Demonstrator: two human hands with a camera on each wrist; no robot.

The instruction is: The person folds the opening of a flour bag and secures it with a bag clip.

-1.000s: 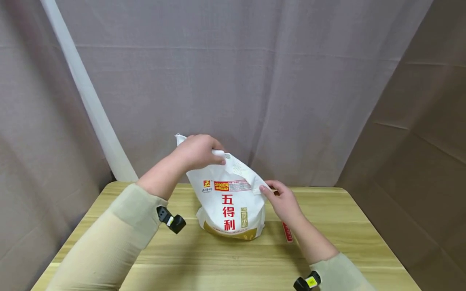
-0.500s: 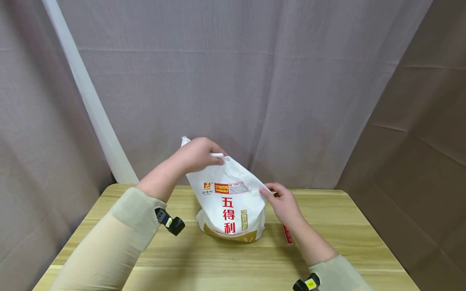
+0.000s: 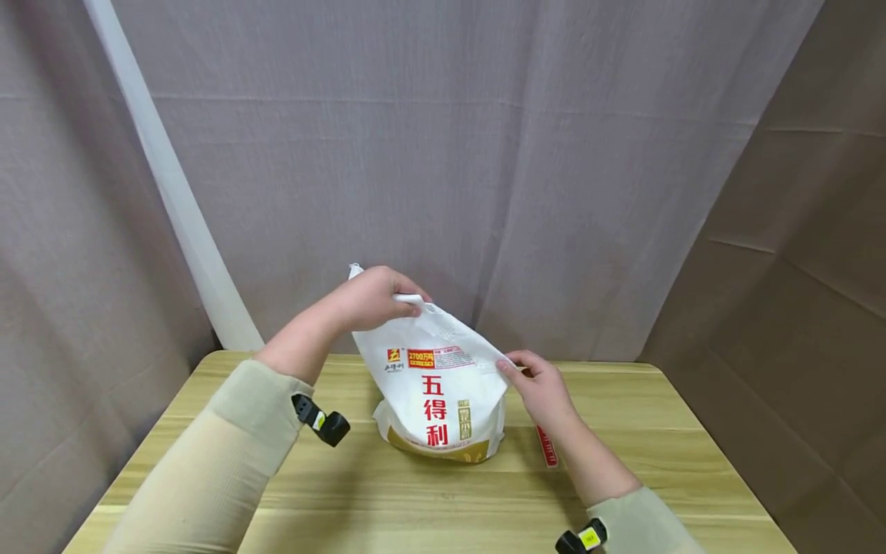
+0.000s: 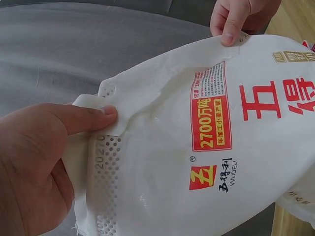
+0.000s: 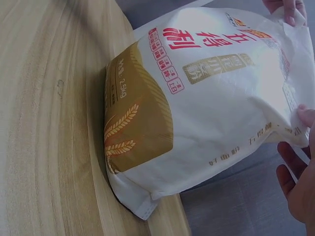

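A white flour bag (image 3: 439, 385) with red lettering stands upright near the middle of the wooden surface (image 3: 415, 492), its bottom resting flat and its top edge stretched between two hands. The left hand (image 3: 370, 296), at about 11 o'clock from the bag's middle, pinches a loose strip at the perforated top seam between thumb and fingers. The right hand (image 3: 540, 385), at 3 o'clock, pinches the opposite corner of the top edge. A small red strip (image 3: 547, 446) lies on the surface just beside the bag, at its 4 o'clock. The step in hand appears to be opening the sealed top; the next move likely calls for a steady pull along the seam while the other hand braces the bag upright.
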